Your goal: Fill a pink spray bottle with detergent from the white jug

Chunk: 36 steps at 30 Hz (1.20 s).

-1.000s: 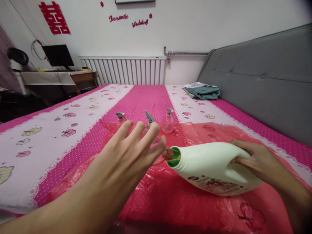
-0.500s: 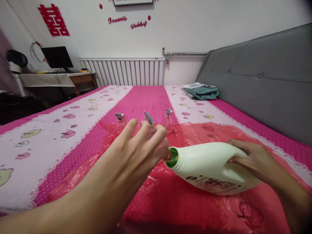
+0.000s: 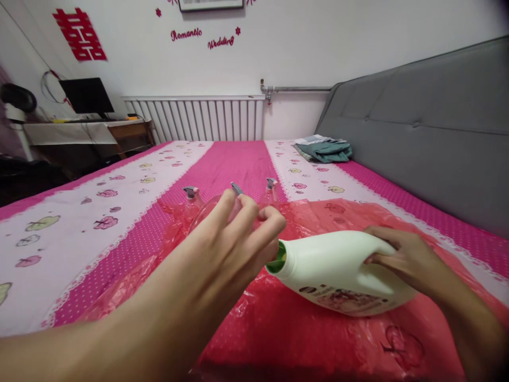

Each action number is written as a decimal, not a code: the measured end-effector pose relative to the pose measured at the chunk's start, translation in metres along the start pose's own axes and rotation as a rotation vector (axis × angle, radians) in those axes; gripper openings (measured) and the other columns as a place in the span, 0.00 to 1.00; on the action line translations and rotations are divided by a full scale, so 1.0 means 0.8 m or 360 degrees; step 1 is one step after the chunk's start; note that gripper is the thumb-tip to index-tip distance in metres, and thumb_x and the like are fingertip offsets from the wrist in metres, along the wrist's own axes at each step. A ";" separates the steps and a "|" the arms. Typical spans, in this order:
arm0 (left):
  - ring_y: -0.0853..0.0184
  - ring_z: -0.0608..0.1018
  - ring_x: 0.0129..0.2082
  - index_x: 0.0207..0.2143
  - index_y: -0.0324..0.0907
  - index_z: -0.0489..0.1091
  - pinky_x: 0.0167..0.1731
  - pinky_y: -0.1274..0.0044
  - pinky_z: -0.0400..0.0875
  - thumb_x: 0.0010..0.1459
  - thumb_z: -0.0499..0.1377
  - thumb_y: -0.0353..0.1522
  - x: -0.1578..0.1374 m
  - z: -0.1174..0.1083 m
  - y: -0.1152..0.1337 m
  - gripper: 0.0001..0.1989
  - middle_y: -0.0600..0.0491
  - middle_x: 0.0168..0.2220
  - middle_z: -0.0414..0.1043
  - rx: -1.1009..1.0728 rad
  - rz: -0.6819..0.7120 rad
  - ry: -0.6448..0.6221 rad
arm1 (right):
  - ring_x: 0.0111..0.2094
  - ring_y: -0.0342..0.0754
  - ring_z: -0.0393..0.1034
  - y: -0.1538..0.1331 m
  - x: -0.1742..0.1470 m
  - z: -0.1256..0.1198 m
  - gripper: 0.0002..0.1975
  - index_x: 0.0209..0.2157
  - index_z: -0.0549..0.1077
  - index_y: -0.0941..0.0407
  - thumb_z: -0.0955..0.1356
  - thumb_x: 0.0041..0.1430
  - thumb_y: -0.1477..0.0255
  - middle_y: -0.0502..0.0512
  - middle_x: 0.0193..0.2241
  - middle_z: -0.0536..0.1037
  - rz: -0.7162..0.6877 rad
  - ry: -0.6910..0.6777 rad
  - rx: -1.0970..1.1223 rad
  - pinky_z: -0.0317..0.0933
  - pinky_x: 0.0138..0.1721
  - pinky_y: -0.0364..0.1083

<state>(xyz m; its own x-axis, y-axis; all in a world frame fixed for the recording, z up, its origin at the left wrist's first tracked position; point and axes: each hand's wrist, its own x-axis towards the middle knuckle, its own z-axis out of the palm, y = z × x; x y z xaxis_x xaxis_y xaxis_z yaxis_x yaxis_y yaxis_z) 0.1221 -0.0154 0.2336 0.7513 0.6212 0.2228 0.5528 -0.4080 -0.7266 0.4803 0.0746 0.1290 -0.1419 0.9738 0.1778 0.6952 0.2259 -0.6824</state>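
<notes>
My right hand grips the handle of a pale white-green detergent jug, tilted on its side with its uncapped mouth facing left. My left hand is closed at that mouth, fingers curled. A clear pinkish bottle shows partly behind it, seemingly held in the fingers, though its neck is hidden. Beyond stand small clear spray bottles with grey triggers: one on the left and one on the right. Between them another grey trigger pokes up, mostly covered by my hand.
Crumpled red plastic sheeting lies beneath the jug on a pink patterned bedspread. Folded clothes rest near the grey headboard. A desk with a monitor and a radiator are along the far side.
My left hand has turned slightly, and more of the clear bottle shows behind it. The mouth of the jug is now more covered by the fingers. The whole view has shifted a little.
</notes>
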 end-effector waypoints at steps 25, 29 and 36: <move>0.47 0.69 0.62 0.52 0.46 0.73 0.71 0.51 0.54 0.57 0.67 0.31 0.043 -0.008 -0.014 0.19 0.47 0.57 0.67 -0.0107 0.0269 0.0114 | 0.38 0.53 0.72 0.007 -0.006 0.000 0.15 0.35 0.79 0.54 0.70 0.49 0.59 0.51 0.35 0.80 0.0011 0.0039 0.0057 0.61 0.38 0.47; 0.52 0.70 0.63 0.49 0.49 0.74 0.71 0.55 0.57 0.61 0.64 0.27 0.052 -0.011 -0.019 0.15 0.52 0.58 0.67 -0.0106 0.0382 0.0173 | 0.37 0.52 0.72 0.012 -0.006 0.000 0.14 0.34 0.79 0.53 0.71 0.50 0.59 0.50 0.33 0.80 0.0010 0.0001 0.0072 0.61 0.36 0.46; 0.55 0.72 0.62 0.49 0.48 0.74 0.69 0.59 0.60 0.64 0.61 0.23 0.056 -0.014 -0.033 0.15 0.52 0.57 0.70 -0.0016 0.0495 0.0171 | 0.37 0.54 0.73 0.012 -0.004 0.001 0.15 0.34 0.79 0.54 0.71 0.50 0.58 0.51 0.34 0.80 -0.0013 0.0048 0.0071 0.62 0.37 0.47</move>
<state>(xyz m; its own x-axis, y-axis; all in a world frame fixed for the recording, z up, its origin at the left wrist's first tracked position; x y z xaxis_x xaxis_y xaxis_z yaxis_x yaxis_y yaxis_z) 0.1457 0.0155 0.2701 0.9183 0.3915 0.0588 0.2937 -0.5742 -0.7642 0.4872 0.0736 0.1215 -0.1260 0.9708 0.2043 0.6618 0.2357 -0.7117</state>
